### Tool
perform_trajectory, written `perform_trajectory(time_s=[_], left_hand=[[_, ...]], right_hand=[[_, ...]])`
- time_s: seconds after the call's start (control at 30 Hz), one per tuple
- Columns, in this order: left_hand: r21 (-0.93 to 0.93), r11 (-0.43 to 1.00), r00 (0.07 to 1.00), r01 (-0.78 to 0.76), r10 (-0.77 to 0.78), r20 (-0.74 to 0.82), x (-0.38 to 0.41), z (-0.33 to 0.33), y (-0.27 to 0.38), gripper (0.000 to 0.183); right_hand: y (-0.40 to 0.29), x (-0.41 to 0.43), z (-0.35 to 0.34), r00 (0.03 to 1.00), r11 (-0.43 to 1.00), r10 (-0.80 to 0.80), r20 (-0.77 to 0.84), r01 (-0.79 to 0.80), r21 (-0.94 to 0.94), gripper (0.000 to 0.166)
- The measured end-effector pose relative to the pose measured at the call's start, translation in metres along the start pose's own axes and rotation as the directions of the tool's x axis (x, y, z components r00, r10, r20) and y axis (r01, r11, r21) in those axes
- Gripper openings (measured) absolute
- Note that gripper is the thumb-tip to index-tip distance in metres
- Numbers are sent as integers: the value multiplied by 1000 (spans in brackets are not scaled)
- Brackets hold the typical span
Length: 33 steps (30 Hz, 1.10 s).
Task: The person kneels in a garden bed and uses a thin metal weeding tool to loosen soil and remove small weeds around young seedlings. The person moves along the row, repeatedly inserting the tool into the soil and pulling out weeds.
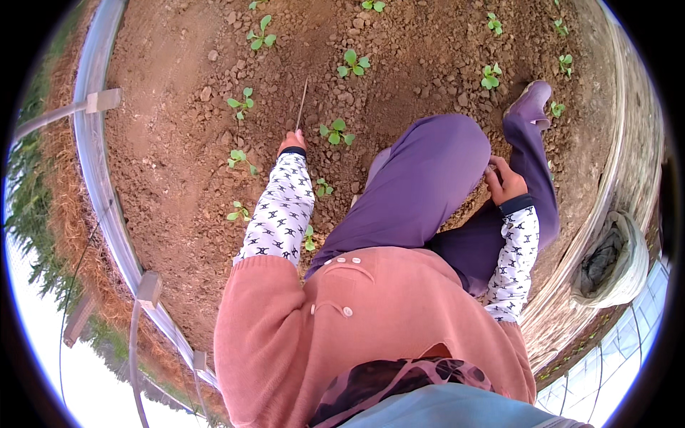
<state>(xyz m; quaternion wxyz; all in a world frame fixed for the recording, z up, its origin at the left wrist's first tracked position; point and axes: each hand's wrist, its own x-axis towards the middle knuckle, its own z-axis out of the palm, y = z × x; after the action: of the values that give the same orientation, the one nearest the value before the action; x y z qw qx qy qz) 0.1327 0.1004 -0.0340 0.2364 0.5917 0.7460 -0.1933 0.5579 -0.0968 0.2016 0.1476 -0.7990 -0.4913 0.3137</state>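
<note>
My left hand (292,142) grips a thin rod-like tool (303,104), its far end pointing forward over the crumbly brown soil (299,32). The handle end is hidden in my fist. Small green leafy seedlings stand on both sides of it: one seedling (337,132) to the right of the hand, another (241,102) to the left. Farther forward grows a larger seedling (354,63). By my bent knee, in purple trousers (433,160), my right hand (505,182) rests with curled fingers against the cloth. Whether those fingers pinch anything is not visible.
Along the left runs a plastic-covered edge (96,139) with pipes and blocks (150,290). To the right lie a pale strip of ground (604,176) and an open whitish sack (615,267). More seedlings (490,76) grow near my purple shoe (532,101).
</note>
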Motion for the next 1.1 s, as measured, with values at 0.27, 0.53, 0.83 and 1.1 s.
perform_trajectory(time_s=[0.27,0.53,0.83,1.1], left_hand=[[33,997,997,72,-72,19,-83,35,-96,41],[148,985,984,94,-114,138,-184,50,-224,43],[62,998,998,-22,18,57,-182,26,-243,43],[-31,995,980,-89,83,-179,-94,-31,-201,42]], right_hand=[[14,-6,3,1000,1000,-6,7,6,-3,20],[26,-13,9,995,995,-85,-54,82,-49,22],[21,-22,6,994,993,-50,-94,39,-114,23],[11,-53,66,998,996,-67,-10,67,-61,28]])
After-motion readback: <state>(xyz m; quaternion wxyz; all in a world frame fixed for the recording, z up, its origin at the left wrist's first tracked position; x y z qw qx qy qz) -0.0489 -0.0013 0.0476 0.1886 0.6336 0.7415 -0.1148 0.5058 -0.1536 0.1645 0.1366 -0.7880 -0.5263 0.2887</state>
